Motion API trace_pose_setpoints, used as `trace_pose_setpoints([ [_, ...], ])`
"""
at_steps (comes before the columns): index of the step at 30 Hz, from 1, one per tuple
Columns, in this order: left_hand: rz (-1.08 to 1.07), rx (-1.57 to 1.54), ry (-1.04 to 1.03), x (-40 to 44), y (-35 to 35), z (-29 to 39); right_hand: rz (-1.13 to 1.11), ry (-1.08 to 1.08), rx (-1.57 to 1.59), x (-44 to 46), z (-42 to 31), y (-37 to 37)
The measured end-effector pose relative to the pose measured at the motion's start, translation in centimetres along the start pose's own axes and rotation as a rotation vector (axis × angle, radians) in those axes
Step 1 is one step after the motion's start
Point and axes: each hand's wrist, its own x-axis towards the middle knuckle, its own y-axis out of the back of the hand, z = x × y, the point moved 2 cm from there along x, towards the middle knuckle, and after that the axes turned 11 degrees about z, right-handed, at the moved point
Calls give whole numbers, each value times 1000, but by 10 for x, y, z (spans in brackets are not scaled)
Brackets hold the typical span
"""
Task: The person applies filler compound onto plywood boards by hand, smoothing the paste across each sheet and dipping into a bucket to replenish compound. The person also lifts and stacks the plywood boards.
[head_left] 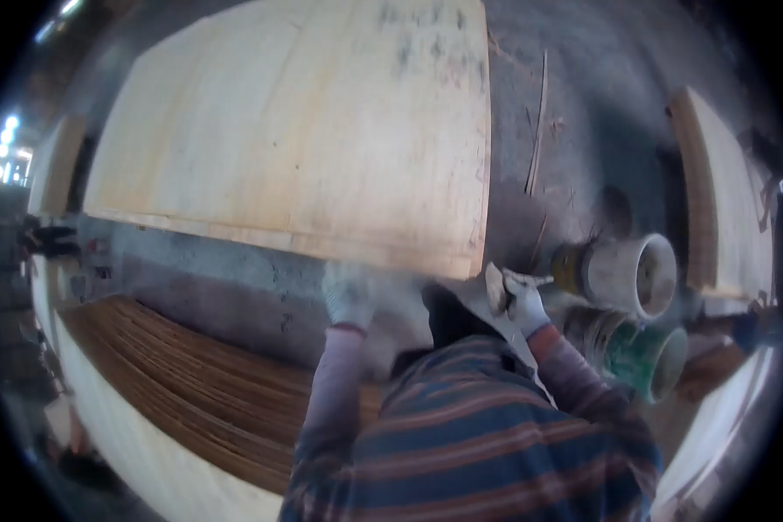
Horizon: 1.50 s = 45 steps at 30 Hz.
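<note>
Apparently, the right hand (527,309) gripped a scraper-like tool (497,290), while the left hand (348,298), near the panel (304,139), blurred too much to tell its grip.

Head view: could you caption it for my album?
Gloved left hand near a pale wooden panel, right hand holding an object near buckets.

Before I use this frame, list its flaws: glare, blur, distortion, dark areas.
In the head view, lens distortion bows the brown stack and the corners go black; in the head view, the left hand is smeared, the right hand crisper; also in the head view, lights at far left glare white.
</note>
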Motion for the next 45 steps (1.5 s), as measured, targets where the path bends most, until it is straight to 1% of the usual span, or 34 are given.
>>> trace_pose_setpoints([
  [1,-119,-17,-10,8,-16,9,12,27,-42,39,26,12],
  [2,-128,-13,-53,12,-47,11,137,-80,-8,30,13,-23],
  [4,-157,-34,-83,10,-74,0,164,-185,10,40,11,-57],
  [6,-176,-70,-73,7,-87,-24,133,-153,8,45,6,-98],
  [7,-247,-46,-62,6,-87,-42,113,-132,13,47,6,-118],
  [10,-253,21,51,19,-89,-104,51,-48,-28,53,19,-158],
  [11,-261,-33,119,38,-76,-119,117,-21,7,42,16,-183],
  [14,-104,23,146,70,-99,-205,161,-16,-84,44,52,-213],
  [16,-155,181,125,118,-107,-257,171,43,-183,39,67,-246],
  [17,-155,215,139,149,-99,-279,242,-28,-344,44,75,-259],
  [18,-159,244,161,180,-101,-302,186,-1,-255,51,86,-279],
  [20,-21,298,227,231,-132,-367,129,141,-407,76,89,-326],
  [21,2,292,304,260,-146,-397,112,139,-519,76,67,-370],
  [22,18,288,379,288,-162,-417,25,183,-449,93,60,-400],
  [23,100,320,432,314,-173,-424,-12,184,-369,108,46,-439],
  [24,187,355,489,335,-177,-427,29,287,-465,134,34,-472],
  [25,144,371,524,343,-170,-424,3,273,-319,156,20,-509],
  [26,108,390,557,355,-160,-416,-158,275,-233,188,3,-540],
  [27,71,409,592,365,-159,-410,-116,235,-99,217,-11,-579],
  [28,53,381,594,369,-168,-410,-283,298,-102,256,-23,-604],
  [29,30,365,587,365,-172,-415,-332,397,-151,319,-22,-612],
  [30,19,354,589,364,-171,-422,-376,155,267,354,-29,-650],
  [31,-3,348,608,370,-169,-425,-369,237,267,413,-31,-664],
  [32,-23,337,625,371,-165,-421,-186,351,-52,464,-39,-669],
  [33,-59,325,634,374,-165,-419,97,774,-765,486,-62,-686],
  [34,-57,320,624,379,-167,-419,250,683,-1118,472,-98,-715],
  [35,-59,315,621,380,-168,-418,174,1056,-1078,495,-105,-726],
  [38,-72,332,610,372,-171,-422,-238,939,-1226,532,-89,-734],
  [40,-82,335,614,376,-169,-418,-403,702,-1005,484,-53,-711],
  [41,-95,334,622,377,-165,-417,-325,460,-999,461,-30,-696],
  [42,-108,335,626,378,-162,-418,-314,581,-1136,422,-10,-688],
  [43,-165,339,645,379,-159,-417,-435,765,-1029,407,27,-666],
  [44,-129,329,646,381,-159,-417,-423,830,-1272,349,38,-663],
  [45,-106,323,646,379,-160,-417,-424,1095,-1466,300,55,-655],
])
